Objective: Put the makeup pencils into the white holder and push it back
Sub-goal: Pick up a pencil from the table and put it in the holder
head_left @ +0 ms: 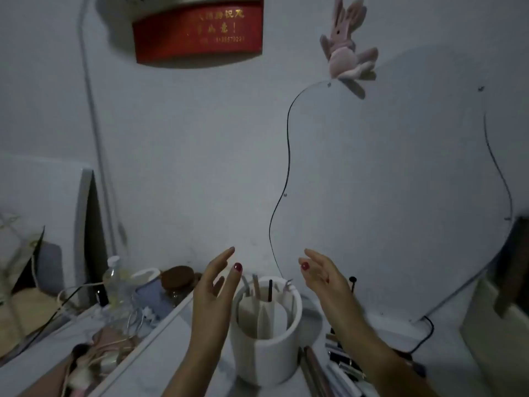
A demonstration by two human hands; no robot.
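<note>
A white round holder (266, 348) with inner dividers stands on the table at the bottom centre. Several thin pencils and tools (269, 290) stick up out of it. My left hand (213, 287) hovers just left of the holder's rim, fingers spread, holding nothing. My right hand (322, 275) is raised to the right of the rim, also spread and empty. Both hands are apart from the holder. More pencils and dark sticks (337, 365) lie flat on the table right of the holder.
A wavy-edged mirror (400, 196) leans on the wall behind. Left of the holder sit a white tray (160, 333) of clutter, a brown-lidded jar (179, 279), a clear bottle (114, 279) and cables. A box (498, 325) stands at the right edge.
</note>
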